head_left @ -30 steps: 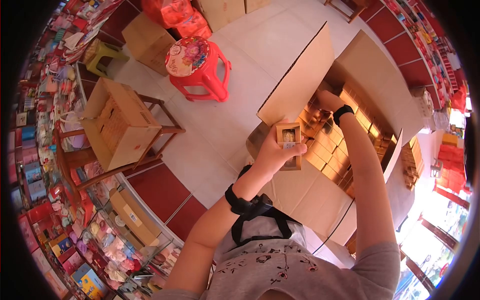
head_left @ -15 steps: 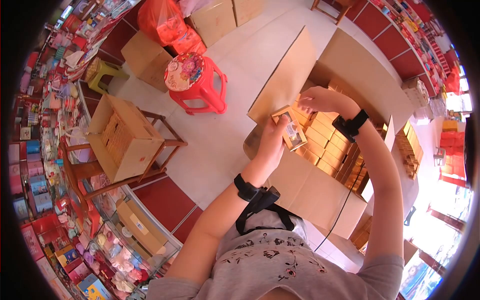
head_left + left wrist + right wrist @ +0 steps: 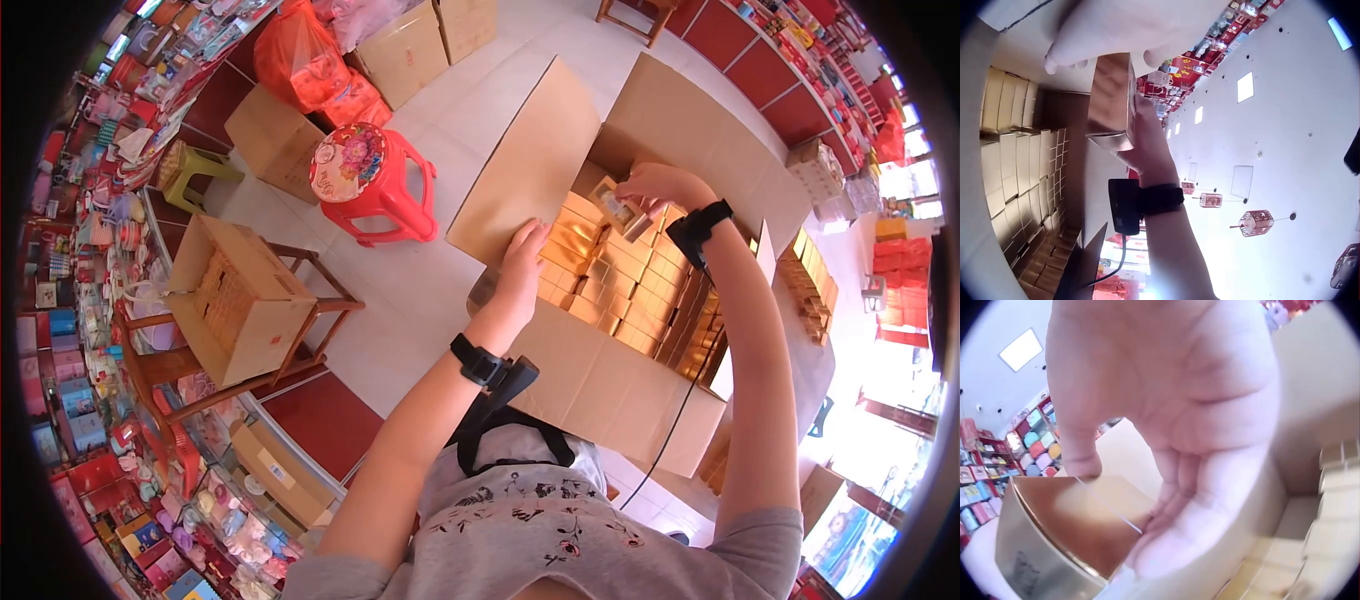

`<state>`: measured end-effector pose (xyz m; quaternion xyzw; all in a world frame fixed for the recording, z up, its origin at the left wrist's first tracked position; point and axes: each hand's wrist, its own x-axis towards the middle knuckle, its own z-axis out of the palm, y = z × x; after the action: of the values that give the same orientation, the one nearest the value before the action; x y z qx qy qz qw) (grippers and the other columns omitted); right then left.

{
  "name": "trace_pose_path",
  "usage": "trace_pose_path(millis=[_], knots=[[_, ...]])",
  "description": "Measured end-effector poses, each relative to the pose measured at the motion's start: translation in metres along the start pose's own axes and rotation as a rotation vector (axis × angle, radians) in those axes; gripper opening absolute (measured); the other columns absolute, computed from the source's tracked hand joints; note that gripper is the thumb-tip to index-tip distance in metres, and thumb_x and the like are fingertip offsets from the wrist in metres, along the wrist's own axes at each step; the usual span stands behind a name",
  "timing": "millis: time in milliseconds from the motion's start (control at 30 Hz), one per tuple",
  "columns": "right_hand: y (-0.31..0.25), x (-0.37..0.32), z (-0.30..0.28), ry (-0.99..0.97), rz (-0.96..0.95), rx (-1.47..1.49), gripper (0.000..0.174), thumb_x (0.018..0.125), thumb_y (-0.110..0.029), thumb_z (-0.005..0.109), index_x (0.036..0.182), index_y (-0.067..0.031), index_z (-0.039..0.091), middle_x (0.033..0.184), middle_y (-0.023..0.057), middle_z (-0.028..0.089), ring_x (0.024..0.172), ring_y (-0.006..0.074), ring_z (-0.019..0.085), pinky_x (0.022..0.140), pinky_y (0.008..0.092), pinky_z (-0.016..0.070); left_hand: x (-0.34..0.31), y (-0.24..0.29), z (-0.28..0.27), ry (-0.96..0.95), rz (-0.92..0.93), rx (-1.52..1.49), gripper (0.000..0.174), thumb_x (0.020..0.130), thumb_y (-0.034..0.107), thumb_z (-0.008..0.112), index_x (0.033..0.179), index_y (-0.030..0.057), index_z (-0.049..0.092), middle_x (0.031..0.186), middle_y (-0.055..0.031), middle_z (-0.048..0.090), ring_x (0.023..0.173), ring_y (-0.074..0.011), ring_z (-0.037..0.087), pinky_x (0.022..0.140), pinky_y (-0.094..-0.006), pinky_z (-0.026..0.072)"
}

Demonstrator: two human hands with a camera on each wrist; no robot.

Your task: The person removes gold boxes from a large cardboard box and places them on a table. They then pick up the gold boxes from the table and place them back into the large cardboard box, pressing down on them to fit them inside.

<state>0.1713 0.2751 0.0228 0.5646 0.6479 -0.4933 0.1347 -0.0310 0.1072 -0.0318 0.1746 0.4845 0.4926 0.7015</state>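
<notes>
My right hand [image 3: 665,187] pinches a small gold box with a window [image 3: 618,207] between thumb and fingers, over a large open carton [image 3: 600,370]. In the right wrist view the thumb lies on one edge of this gold box [image 3: 1072,531] and the fingers on the opposite side. Rows of similar gold boxes [image 3: 610,265] fill the carton below. My left hand [image 3: 515,275] is at the raised left flap [image 3: 530,150], fingers extended along its lower edge and holding no box. The left wrist view shows the held box [image 3: 1110,100] beyond that hand.
A red plastic stool [image 3: 385,195] stands on the tiled floor. Left of me, another open carton [image 3: 250,335] sits on a wooden chair [image 3: 170,375]. Goods-filled shelves [image 3: 90,330] line the left side. A dark cable [image 3: 665,440] hangs over the carton's near flap.
The windowed gold box has passed from my left hand to my right, which holds it over the carton. My left hand has moved to the left flap.
</notes>
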Motion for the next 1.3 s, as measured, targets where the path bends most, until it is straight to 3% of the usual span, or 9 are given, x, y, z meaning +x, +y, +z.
trace_pose_path(millis=[133,167,267,467,533,567,767,1167,1300], knots=[[0.009,0.041,-0.004,0.28,0.074,-0.324,0.036,0.074,-0.035,0.058,0.07,0.0005,0.065,0.062,0.0111,0.062,0.05,0.0203,0.057,0.055,0.0302,0.0485,0.001,0.0,-0.003,-0.009,0.007,0.034,0.057,0.093,0.035,0.043,0.137,0.003,0.028,0.14,-0.0101,0.036,0.133,-0.0222,0.028,0.108,-0.0404,0.0164],[0.01,0.053,-0.001,0.301,0.028,-0.367,0.037,0.073,-0.034,0.057,0.073,0.002,0.065,0.07,0.0176,0.064,0.061,0.0278,0.062,0.062,0.0355,0.0498,0.002,0.0,-0.003,-0.004,0.006,0.031,0.057,0.093,0.035,0.043,0.137,0.003,0.028,0.14,-0.0101,0.036,0.133,-0.0222,0.028,0.108,-0.0404,0.0164],[0.028,0.105,0.018,0.528,-0.081,-0.331,0.037,0.073,-0.034,0.058,0.076,0.0014,0.067,0.079,0.0197,0.065,0.076,0.0322,0.063,0.07,0.0392,0.0498,-0.001,-0.004,-0.003,0.017,0.0,0.024,0.054,0.093,0.032,0.042,0.137,0.0035,0.029,0.139,-0.0091,0.038,0.132,-0.0211,0.029,0.107,-0.0393,0.0178],[0.033,0.153,0.023,0.402,0.012,-0.391,0.026,0.076,-0.026,0.056,0.072,-0.0029,0.068,0.078,0.0187,0.065,0.075,0.0318,0.062,0.065,0.0393,0.0478,-0.01,-0.002,0.0,0.05,-0.055,-0.053,0.048,0.092,0.024,0.043,0.135,0.0056,0.034,0.138,-0.0074,0.039,0.128,-0.018,0.034,0.105,-0.0366,0.0209],[0.049,0.172,0.017,0.275,0.017,-0.447,0.02,0.07,-0.018,0.059,0.082,-0.0065,0.07,0.087,0.0187,0.066,0.084,0.033,0.063,0.075,0.039,0.05,-0.01,-0.005,-0.001,0.025,-0.062,-0.058,0.047,0.09,0.019,0.043,0.134,0.0062,0.036,0.136,-0.0065,0.041,0.126,-0.0172,0.036,0.103,-0.0352,0.0226],[0.083,0.213,0.023,0.469,-0.063,-0.609,0.018,0.071,-0.017,0.059,0.082,-0.0057,0.07,0.089,0.0189,0.065,0.085,0.0338,0.063,0.075,0.0407,0.0502,-0.01,-0.007,-0.002,0.032,-0.065,-0.065,0.047,0.09,0.019,0.043,0.134,0.0062,0.036,0.136,-0.0065,0.041,0.126,-0.0172,0.036,0.103,-0.0352,0.0226],[0.07,0.182,0.037,0.634,-0.075,-0.371,0.018,0.074,-0.016,0.061,0.083,-0.0013,0.066,0.088,0.0207,0.064,0.086,0.0352,0.062,0.075,0.0432,0.05,-0.011,-0.015,-0.003,0.025,-0.083,-0.104,0.047,0.087,0.015,0.043,0.133,0.0058,0.038,0.132,-0.0055,0.044,0.123,-0.0161,0.039,0.099,-0.0323,0.0258],[0.066,0.163,0.052,0.346,-0.281,-0.47,0.021,0.067,-0.011,0.066,0.086,-0.0014,0.064,0.089,0.0206,0.064,0.089,0.0311,0.061,0.075,0.0394,0.0494,-0.014,-0.013,0.001,0.048,-0.086,-0.092,0.045,0.087,0.014,0.043,0.132,0.0057,0.039,0.13,-0.0062,0.046,0.123,-0.0164,0.04,0.1,-0.0326,0.0259],[0.062,0.153,0.049,0.261,-0.218,-0.385,0.019,0.072,-0.009,0.061,0.089,-0.0029,0.064,0.092,0.0176,0.065,0.092,0.0298,0.061,0.077,0.0379,0.0488,-0.015,-0.013,0.0,0.048,-0.079,-0.099,0.044,0.087,0.014,0.043,0.13,0.0054,0.04,0.128,-0.0061,0.047,0.122,-0.0163,0.041,0.1,-0.0327,0.0259]])
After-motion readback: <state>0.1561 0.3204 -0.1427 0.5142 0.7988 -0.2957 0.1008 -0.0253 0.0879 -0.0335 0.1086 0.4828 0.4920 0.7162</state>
